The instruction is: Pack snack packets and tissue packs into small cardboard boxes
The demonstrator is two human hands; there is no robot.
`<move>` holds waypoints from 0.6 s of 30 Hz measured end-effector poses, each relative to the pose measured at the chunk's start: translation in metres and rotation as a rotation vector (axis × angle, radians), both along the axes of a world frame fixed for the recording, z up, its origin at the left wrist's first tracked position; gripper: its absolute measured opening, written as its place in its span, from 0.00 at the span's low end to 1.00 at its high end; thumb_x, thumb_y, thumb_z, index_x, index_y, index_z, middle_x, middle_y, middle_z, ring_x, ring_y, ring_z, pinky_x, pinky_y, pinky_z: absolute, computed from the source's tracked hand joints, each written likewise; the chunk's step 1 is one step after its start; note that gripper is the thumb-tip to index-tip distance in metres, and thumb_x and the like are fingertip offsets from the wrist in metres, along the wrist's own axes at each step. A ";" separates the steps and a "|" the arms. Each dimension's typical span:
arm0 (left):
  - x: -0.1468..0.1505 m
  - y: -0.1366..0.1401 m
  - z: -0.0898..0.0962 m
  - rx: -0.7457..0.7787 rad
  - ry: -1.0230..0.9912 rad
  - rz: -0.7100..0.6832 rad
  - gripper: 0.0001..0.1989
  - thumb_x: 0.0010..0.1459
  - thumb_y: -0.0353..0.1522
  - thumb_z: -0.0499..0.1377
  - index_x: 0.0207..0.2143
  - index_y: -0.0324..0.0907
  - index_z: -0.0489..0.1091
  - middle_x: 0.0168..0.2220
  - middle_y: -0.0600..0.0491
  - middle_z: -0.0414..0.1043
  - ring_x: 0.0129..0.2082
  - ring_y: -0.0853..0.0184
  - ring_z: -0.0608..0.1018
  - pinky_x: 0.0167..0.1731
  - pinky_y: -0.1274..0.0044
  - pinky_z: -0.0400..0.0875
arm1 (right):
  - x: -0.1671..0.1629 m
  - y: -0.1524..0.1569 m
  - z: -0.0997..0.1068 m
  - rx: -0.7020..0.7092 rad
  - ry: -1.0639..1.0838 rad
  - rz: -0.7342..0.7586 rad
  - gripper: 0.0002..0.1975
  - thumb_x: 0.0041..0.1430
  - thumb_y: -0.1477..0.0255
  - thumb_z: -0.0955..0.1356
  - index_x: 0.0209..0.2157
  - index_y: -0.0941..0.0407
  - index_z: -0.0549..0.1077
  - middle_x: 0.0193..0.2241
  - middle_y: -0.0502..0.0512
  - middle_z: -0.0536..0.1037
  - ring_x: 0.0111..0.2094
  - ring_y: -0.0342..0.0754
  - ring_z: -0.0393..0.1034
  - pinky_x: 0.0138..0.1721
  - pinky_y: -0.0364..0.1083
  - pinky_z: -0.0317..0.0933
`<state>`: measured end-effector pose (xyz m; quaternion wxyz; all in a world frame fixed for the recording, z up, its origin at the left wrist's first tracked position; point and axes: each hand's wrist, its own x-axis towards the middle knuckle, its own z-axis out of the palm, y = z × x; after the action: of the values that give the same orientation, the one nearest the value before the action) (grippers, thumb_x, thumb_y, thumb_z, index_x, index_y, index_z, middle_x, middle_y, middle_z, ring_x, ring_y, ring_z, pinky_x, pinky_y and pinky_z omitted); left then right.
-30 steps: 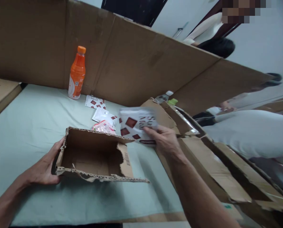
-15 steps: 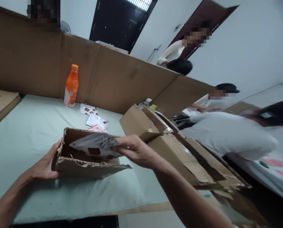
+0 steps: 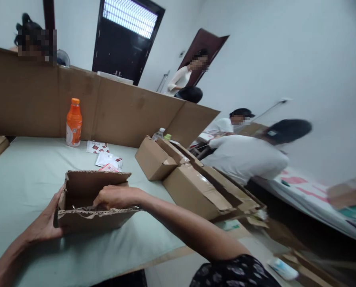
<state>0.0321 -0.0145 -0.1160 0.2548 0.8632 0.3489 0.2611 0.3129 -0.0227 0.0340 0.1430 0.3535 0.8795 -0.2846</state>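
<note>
My left hand (image 3: 46,222) grips the left end of a small open cardboard box (image 3: 97,221) on the green-covered table, thumb on the near side. Inside the box's opening is my right hand (image 3: 116,196), its fingers closed on a white and brown meal packet (image 3: 89,208). Most of that packet is hidden behind the box's near wall. Just beyond the box lie a printed white packet (image 3: 97,147), a second white packet (image 3: 108,160) and a pink one (image 3: 110,168), partly covered by the box's far wall.
An orange bottle (image 3: 74,122) stands against a cardboard screen (image 3: 118,107) at the back. To the right are several cardboard boxes (image 3: 192,191), with bottle tops showing in one. Other people work beyond the screen and at the right, one in a white shirt (image 3: 243,157).
My right hand has lowered the meal packet into the box, where it is now mostly out of sight. My left hand keeps its hold on the box. The camera view has shifted.
</note>
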 end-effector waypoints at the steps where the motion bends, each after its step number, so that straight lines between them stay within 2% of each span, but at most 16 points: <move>1: -0.001 0.002 -0.001 0.017 0.011 0.003 0.57 0.53 0.40 0.61 0.75 0.47 0.28 0.69 0.37 0.57 0.68 0.35 0.62 0.61 0.55 0.70 | 0.002 0.001 0.001 0.032 -0.005 -0.016 0.14 0.64 0.78 0.68 0.47 0.53 0.82 0.48 0.52 0.84 0.48 0.50 0.77 0.43 0.42 0.61; 3: -0.003 0.002 0.000 0.059 0.038 0.013 0.57 0.54 0.41 0.62 0.74 0.50 0.26 0.70 0.38 0.57 0.67 0.35 0.63 0.59 0.56 0.73 | 0.007 0.001 0.002 0.083 -0.026 -0.061 0.14 0.66 0.75 0.68 0.50 0.52 0.81 0.52 0.52 0.83 0.51 0.51 0.77 0.44 0.42 0.62; 5: -0.003 -0.006 0.012 0.104 0.054 0.057 0.56 0.56 0.43 0.61 0.74 0.53 0.25 0.73 0.38 0.50 0.68 0.33 0.63 0.58 0.52 0.73 | 0.012 -0.001 0.004 0.105 -0.043 -0.090 0.15 0.66 0.74 0.68 0.51 0.50 0.81 0.53 0.50 0.82 0.52 0.51 0.77 0.44 0.42 0.62; 7: -0.001 -0.022 0.034 0.162 0.037 0.152 0.54 0.59 0.44 0.60 0.74 0.54 0.25 0.75 0.38 0.41 0.69 0.31 0.60 0.59 0.45 0.68 | 0.015 -0.003 0.004 0.110 -0.033 -0.096 0.15 0.66 0.74 0.68 0.52 0.50 0.81 0.53 0.50 0.82 0.52 0.51 0.77 0.45 0.42 0.63; 9: 0.003 -0.043 0.065 0.238 0.005 0.244 0.49 0.63 0.43 0.58 0.74 0.55 0.28 0.76 0.41 0.40 0.70 0.33 0.59 0.62 0.41 0.63 | 0.016 -0.004 0.004 0.098 -0.001 -0.085 0.15 0.67 0.75 0.67 0.51 0.50 0.81 0.52 0.49 0.83 0.51 0.50 0.78 0.45 0.42 0.63; 11: 0.011 -0.060 0.099 0.317 -0.007 0.173 0.46 0.63 0.41 0.58 0.75 0.54 0.34 0.74 0.43 0.48 0.70 0.39 0.61 0.65 0.45 0.62 | 0.016 -0.004 0.003 0.081 0.026 -0.070 0.15 0.67 0.76 0.67 0.50 0.50 0.81 0.51 0.49 0.83 0.50 0.48 0.78 0.45 0.41 0.63; 14: 0.030 -0.065 0.143 0.375 0.165 -0.081 0.36 0.63 0.38 0.60 0.71 0.54 0.52 0.65 0.46 0.68 0.63 0.49 0.72 0.62 0.57 0.69 | 0.016 -0.006 0.004 0.076 0.074 -0.069 0.16 0.66 0.78 0.66 0.49 0.51 0.81 0.49 0.49 0.84 0.47 0.47 0.78 0.44 0.41 0.63; 16: 0.047 -0.056 0.164 0.274 0.377 -0.228 0.29 0.60 0.36 0.62 0.64 0.50 0.66 0.56 0.47 0.76 0.55 0.52 0.78 0.54 0.63 0.75 | 0.019 -0.010 0.006 0.079 0.122 -0.077 0.15 0.66 0.78 0.66 0.48 0.52 0.82 0.47 0.51 0.84 0.45 0.47 0.78 0.43 0.41 0.63; 18: 0.064 -0.046 0.179 0.150 0.584 -0.279 0.20 0.57 0.34 0.62 0.52 0.47 0.75 0.47 0.48 0.80 0.46 0.54 0.81 0.46 0.67 0.76 | 0.026 -0.018 0.009 0.085 0.197 -0.089 0.15 0.66 0.78 0.66 0.47 0.54 0.82 0.45 0.53 0.85 0.43 0.47 0.78 0.41 0.42 0.63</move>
<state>0.0963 -0.0600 0.0630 0.1128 0.9575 0.2655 -0.0100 0.3389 -0.0407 0.0432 0.0281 0.3681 0.8841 -0.2867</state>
